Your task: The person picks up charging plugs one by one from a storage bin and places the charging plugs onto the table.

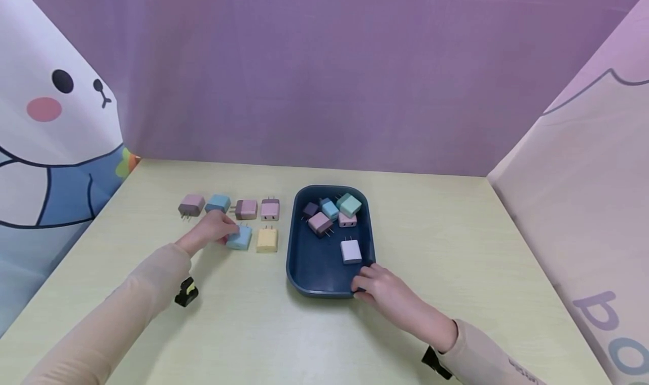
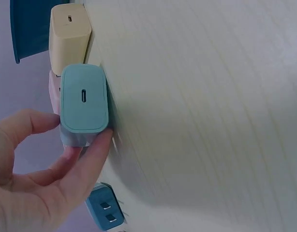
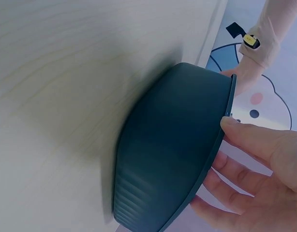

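My left hand [image 1: 214, 227] pinches a light blue plug-in charger [image 1: 240, 239] between thumb and fingers, at the table's left side. In the left wrist view, this charger [image 2: 84, 99] shows a single slot port facing the camera. A yellow charger [image 1: 267, 240] stands just to its right. My right hand [image 1: 385, 290] grips the near right corner of a dark blue tray [image 1: 316, 278], thumb outside and fingers over the rim. The right wrist view shows the thumb against the rim of the tray [image 3: 168, 140]. Inside lies a white charger [image 1: 351, 252], near that hand.
Behind the left hand is a row of chargers: a pink-purple one [image 1: 191, 205], a blue one [image 1: 218, 203] and two pink ones, one of them upright [image 1: 270, 209]. Several more, including a mint green charger [image 1: 349, 204], cluster at the tray's far end. A purple cloth [image 1: 324, 80] hangs behind the table.
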Motion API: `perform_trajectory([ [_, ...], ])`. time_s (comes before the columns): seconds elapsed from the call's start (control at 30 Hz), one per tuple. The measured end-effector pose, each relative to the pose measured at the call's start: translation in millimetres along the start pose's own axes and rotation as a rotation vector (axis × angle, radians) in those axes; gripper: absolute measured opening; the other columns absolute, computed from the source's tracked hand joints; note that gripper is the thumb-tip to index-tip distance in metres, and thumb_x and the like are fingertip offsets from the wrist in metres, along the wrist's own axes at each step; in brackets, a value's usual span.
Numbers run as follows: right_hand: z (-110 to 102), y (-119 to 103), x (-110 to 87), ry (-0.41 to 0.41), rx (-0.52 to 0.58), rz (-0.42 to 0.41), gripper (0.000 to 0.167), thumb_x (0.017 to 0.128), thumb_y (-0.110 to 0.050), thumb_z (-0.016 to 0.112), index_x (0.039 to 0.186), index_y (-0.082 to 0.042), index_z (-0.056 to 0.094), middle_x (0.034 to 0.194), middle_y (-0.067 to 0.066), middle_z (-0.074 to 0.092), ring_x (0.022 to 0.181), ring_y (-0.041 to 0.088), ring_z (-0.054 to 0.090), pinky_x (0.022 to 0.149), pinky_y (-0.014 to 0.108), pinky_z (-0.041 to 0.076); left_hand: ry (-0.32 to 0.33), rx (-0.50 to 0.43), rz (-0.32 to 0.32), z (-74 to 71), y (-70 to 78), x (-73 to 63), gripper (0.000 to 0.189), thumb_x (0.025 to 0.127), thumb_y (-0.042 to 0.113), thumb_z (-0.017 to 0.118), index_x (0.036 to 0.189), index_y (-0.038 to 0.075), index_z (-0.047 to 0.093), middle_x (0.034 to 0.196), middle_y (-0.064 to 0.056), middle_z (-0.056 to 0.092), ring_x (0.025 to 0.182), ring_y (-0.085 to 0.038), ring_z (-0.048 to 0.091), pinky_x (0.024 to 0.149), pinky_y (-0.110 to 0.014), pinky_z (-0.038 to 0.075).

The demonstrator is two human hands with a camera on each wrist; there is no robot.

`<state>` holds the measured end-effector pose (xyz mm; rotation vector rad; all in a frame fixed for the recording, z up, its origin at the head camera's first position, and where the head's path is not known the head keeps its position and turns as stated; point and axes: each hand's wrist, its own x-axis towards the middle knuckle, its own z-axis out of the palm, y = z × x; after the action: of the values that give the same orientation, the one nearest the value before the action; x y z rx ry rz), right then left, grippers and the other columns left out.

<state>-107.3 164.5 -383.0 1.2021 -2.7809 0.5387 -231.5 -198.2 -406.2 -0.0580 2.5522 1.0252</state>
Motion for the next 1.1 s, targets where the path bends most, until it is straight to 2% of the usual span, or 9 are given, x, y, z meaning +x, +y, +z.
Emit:
perform_trajectory([
  [0.13, -0.2, 0.1, -0.2, -0.002, 0.0, 0.001, 0.008, 0.075, -0.008, 0.068, 0.078, -0.013, 0.063, 0.076, -0.006, 0.055, 0.069, 0.009, 0.045, 0.06, 0.019, 0.041, 0.028, 0.041, 0.003, 0.8, 0.1, -0.8, 0.027, 0.081, 0.007, 0.054, 0.097, -0.014, 0.057, 0.09, -0.024, 0.06, 0.067, -0.018, 0.058, 0.061, -0.029, 0.05],
  [0.5, 0.7, 0.8, -0.7, 0.004, 0.001, -0.001, 0.008, 0.075, -0.008, 0.068, 0.078, -0.013, 0.063, 0.076, -0.006, 0.055, 0.069, 0.009, 0.045, 0.061, 0.02, 0.041, 0.036, 0.074, 0.01, -0.7, 2.1, -1.1, 0.024, 0.082, 0.007, 0.053, 0.096, -0.013, 0.055, 0.087, -0.02, 0.057, 0.064, -0.017, 0.057, 0.058, -0.027, 0.05],
  [0.6, 0.3, 0.7, -0.8, 0.002, 0.004, -0.001, 0.008, 0.075, -0.008, 0.068, 0.078, -0.013, 0.063, 0.076, -0.006, 0.055, 0.069, 0.009, 0.045, 0.061, 0.02, 0.041, 0.05, 0.123, 0.034, -1.9, 4.9, -2.1, 0.024, 0.081, 0.009, 0.055, 0.095, -0.012, 0.054, 0.087, -0.019, 0.057, 0.064, -0.018, 0.055, 0.057, -0.027, 0.048],
  [0.83, 1.6, 1.0, -0.6, 0.004, 0.0, -0.002, 0.008, 0.074, -0.008, 0.068, 0.078, -0.013, 0.063, 0.075, -0.005, 0.055, 0.069, 0.009, 0.045, 0.06, 0.02, 0.041, 0.078, 0.292, 0.103, -7.1, 18.3, -7.7, 0.026, 0.082, 0.013, 0.056, 0.097, -0.009, 0.056, 0.095, -0.021, 0.058, 0.078, -0.027, 0.054, 0.068, -0.036, 0.044],
  [1.0, 1.3, 1.0, -0.7, 0.002, 0.005, 0.0, 0.008, 0.075, -0.008, 0.068, 0.078, -0.013, 0.063, 0.076, -0.005, 0.055, 0.069, 0.009, 0.045, 0.061, 0.02, 0.042, 0.072, 0.359, 0.167, -10.3, 32.4, -12.2, 0.022, 0.081, 0.011, 0.056, 0.094, -0.007, 0.057, 0.088, -0.017, 0.059, 0.072, -0.024, 0.052, 0.064, -0.035, 0.045],
  [1.1, 1.1, 0.8, -0.8, 0.002, 0.006, 0.0, 0.008, 0.075, -0.008, 0.068, 0.078, -0.013, 0.063, 0.076, -0.005, 0.055, 0.069, 0.009, 0.045, 0.061, 0.02, 0.042, 0.063, 0.39, 0.187, -11.2, 40.6, -12.3, 0.026, 0.082, 0.011, 0.055, 0.098, -0.009, 0.056, 0.09, -0.019, 0.06, 0.074, -0.026, 0.055, 0.065, -0.037, 0.046],
])
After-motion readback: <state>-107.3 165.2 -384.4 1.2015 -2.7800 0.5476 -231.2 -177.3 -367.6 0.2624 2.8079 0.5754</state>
